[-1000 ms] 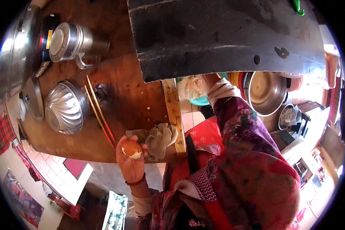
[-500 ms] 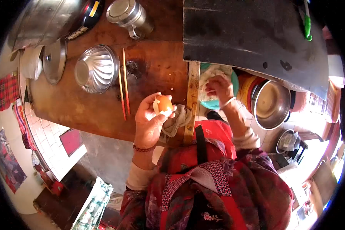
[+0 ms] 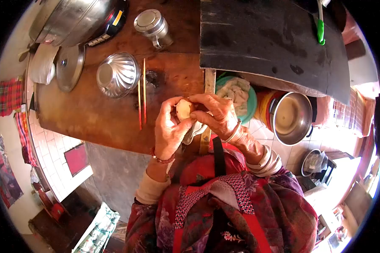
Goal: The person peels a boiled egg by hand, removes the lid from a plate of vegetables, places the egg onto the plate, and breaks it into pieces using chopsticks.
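My left hand (image 3: 169,126) holds an egg (image 3: 183,109), gripping it from the left and below, above the near edge of the wooden table. The side of the egg facing me is pale with a few dark specks. From the right, my right hand (image 3: 215,114) reaches over with its thumb and fingertips pressed to the egg's right side; whether a piece of shell is between them I cannot make out. Partly hidden under my hands, a light cloth (image 3: 194,133) lies at the table edge.
Two chopsticks (image 3: 142,97) and an upside-down fluted metal bowl (image 3: 114,76) lie on the wooden table (image 3: 93,122). A metal jar (image 3: 153,27) and pot lid (image 3: 71,67) are farther back. Below the dark board (image 3: 266,42) stand a green basin (image 3: 251,103) and a metal pot (image 3: 292,118).
My right hand has moved left from over the green basin to the egg. My left hand has turned the egg, so its pale side shows where orange showed before.
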The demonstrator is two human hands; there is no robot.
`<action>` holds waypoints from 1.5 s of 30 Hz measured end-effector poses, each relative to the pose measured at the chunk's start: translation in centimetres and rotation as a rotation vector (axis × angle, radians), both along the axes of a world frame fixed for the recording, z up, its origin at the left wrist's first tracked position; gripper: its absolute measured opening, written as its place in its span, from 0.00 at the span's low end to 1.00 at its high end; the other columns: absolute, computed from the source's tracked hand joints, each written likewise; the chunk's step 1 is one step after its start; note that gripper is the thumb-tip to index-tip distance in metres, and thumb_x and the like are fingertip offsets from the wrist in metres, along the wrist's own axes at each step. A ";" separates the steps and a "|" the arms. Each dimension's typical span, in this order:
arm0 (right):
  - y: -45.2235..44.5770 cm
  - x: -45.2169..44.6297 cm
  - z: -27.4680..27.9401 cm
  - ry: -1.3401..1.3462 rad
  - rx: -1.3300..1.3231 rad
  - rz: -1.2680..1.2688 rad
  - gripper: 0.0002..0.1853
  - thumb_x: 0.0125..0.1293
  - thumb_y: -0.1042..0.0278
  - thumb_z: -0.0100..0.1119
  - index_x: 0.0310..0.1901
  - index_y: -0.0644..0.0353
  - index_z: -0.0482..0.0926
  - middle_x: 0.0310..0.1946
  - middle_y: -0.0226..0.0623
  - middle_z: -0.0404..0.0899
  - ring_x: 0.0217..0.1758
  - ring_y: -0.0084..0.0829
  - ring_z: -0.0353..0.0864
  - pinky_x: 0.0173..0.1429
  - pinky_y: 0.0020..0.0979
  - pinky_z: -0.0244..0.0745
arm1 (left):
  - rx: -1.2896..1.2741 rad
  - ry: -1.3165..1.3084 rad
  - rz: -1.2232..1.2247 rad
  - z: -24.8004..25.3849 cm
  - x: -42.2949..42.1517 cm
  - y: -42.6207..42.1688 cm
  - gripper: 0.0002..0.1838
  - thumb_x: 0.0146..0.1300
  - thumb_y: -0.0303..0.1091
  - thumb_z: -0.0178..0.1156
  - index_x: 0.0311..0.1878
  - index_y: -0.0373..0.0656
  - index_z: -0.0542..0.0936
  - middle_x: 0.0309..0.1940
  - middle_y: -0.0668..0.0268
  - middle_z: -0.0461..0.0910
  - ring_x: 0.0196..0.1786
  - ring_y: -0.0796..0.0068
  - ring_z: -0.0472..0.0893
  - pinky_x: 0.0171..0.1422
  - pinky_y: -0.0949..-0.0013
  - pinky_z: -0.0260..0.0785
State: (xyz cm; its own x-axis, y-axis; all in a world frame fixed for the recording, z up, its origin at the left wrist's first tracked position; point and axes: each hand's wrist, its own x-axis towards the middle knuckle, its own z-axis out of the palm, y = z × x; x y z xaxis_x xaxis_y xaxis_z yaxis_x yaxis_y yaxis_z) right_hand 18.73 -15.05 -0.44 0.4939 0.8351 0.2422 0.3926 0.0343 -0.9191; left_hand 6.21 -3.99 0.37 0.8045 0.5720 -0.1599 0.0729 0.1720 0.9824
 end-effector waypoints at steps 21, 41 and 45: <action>-0.1 0.1 -0.4 0.016 -0.042 -0.039 0.19 0.57 0.78 0.53 0.53 0.61 0.71 0.32 0.47 0.81 0.34 0.44 0.83 0.37 0.36 0.79 | 0.045 0.142 -0.049 0.2 0.3 0.3 0.22 0.53 0.27 0.69 0.48 0.37 0.71 0.38 0.65 0.77 0.40 0.80 0.76 0.45 0.75 0.72; -1.5 -0.3 -1.1 0.720 -0.070 -0.058 0.06 0.65 0.74 0.54 0.40 0.67 0.75 0.27 0.33 0.76 0.24 0.22 0.76 0.31 0.24 0.75 | -0.420 0.030 -0.053 -0.4 -0.7 0.3 0.25 0.55 0.24 0.65 0.57 0.33 0.70 0.44 0.61 0.77 0.45 0.73 0.78 0.49 0.72 0.75; -1.3 -0.3 -0.5 0.393 -0.028 -0.004 0.08 0.61 0.74 0.57 0.41 0.64 0.76 0.29 0.36 0.77 0.29 0.28 0.78 0.32 0.28 0.75 | -0.333 0.105 -0.059 0.1 -0.7 0.0 0.25 0.54 0.25 0.66 0.56 0.33 0.71 0.46 0.61 0.77 0.46 0.75 0.78 0.52 0.72 0.74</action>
